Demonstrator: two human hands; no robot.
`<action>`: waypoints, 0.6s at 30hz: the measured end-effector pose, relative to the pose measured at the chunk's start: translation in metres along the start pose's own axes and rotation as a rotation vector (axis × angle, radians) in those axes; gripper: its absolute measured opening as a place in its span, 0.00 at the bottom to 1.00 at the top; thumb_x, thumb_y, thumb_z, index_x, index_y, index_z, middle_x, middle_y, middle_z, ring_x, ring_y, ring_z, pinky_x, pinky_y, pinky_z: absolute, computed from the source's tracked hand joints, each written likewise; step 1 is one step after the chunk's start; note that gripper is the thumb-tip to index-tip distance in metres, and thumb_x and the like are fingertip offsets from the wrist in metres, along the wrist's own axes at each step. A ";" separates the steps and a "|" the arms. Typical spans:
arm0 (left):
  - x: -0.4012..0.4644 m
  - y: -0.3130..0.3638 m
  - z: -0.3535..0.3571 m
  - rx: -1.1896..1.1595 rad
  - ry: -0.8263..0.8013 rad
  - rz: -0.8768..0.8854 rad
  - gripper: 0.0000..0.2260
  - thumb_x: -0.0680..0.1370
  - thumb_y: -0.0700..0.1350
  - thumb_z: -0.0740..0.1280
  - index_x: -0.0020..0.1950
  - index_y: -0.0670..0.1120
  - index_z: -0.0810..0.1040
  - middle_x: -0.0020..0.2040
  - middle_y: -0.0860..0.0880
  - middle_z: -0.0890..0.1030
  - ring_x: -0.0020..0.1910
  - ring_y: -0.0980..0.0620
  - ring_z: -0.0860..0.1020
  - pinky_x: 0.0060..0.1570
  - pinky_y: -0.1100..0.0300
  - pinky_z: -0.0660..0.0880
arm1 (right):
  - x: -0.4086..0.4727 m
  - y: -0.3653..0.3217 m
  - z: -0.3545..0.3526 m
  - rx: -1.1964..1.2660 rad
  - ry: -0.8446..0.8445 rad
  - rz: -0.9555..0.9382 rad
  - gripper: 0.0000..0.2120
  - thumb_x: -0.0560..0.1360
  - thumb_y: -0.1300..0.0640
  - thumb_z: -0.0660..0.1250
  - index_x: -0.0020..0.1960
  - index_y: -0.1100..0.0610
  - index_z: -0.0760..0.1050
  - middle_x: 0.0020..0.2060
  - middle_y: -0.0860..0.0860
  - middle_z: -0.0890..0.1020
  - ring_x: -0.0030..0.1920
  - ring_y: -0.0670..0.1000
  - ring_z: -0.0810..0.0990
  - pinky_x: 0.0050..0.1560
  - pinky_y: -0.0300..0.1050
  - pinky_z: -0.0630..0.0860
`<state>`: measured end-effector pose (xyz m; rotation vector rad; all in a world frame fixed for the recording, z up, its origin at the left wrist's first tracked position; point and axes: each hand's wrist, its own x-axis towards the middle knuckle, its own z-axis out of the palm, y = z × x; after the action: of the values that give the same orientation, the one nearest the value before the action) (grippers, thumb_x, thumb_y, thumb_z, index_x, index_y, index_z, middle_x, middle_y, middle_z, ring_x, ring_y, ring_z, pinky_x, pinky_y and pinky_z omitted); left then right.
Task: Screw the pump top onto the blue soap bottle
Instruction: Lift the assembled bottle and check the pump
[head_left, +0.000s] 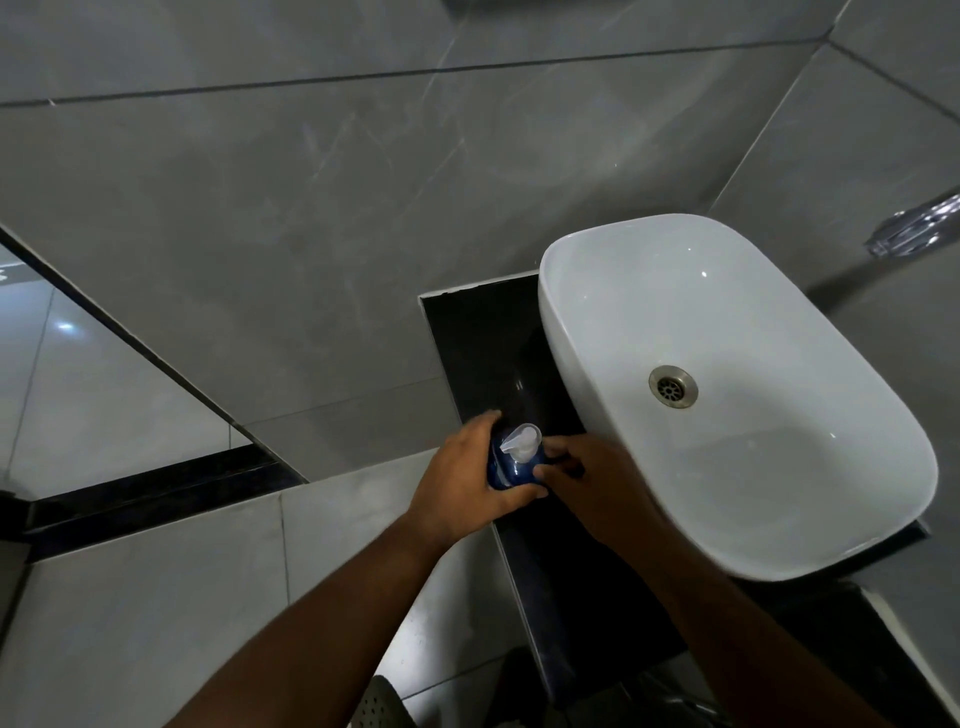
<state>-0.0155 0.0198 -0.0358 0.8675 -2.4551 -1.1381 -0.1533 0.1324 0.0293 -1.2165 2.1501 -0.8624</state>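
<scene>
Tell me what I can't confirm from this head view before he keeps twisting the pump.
- Thread seating: the pump top hides the blue soap bottle neck.
- Bottle base: covered by the left hand.
- Right hand grip on the collar: its fingertips are too small and dark.
- Tap: cut by the right edge.

- The white basin (737, 395) crowds the right hand (597, 488) on its right.
- The black counter strip (478, 353) beyond the blue soap bottle (511, 470) lies bare.
- The tiled wall (311, 208) closes the far side.
</scene>
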 end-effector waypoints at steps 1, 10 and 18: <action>-0.001 0.001 0.001 -0.031 0.018 -0.007 0.37 0.66 0.68 0.72 0.69 0.52 0.67 0.63 0.52 0.77 0.60 0.53 0.76 0.55 0.63 0.75 | 0.001 0.001 0.003 0.063 -0.011 0.012 0.09 0.72 0.58 0.69 0.52 0.52 0.79 0.42 0.48 0.84 0.42 0.41 0.81 0.43 0.32 0.75; 0.045 -0.012 -0.020 -0.160 0.100 -0.019 0.29 0.68 0.56 0.77 0.66 0.51 0.72 0.56 0.52 0.81 0.50 0.58 0.79 0.48 0.69 0.75 | 0.054 -0.014 0.029 0.253 0.124 0.049 0.11 0.75 0.62 0.65 0.55 0.54 0.79 0.44 0.47 0.83 0.42 0.37 0.80 0.45 0.25 0.74; 0.128 -0.044 -0.065 -0.062 0.153 -0.052 0.30 0.70 0.53 0.76 0.70 0.49 0.71 0.58 0.50 0.81 0.53 0.53 0.79 0.52 0.60 0.76 | 0.156 -0.039 0.036 0.132 0.179 -0.015 0.10 0.74 0.63 0.64 0.54 0.61 0.79 0.47 0.58 0.84 0.46 0.52 0.81 0.50 0.45 0.76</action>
<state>-0.0650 -0.1217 -0.0259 0.9673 -2.2747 -1.1155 -0.1791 -0.0293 0.0144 -1.1283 2.1845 -1.1390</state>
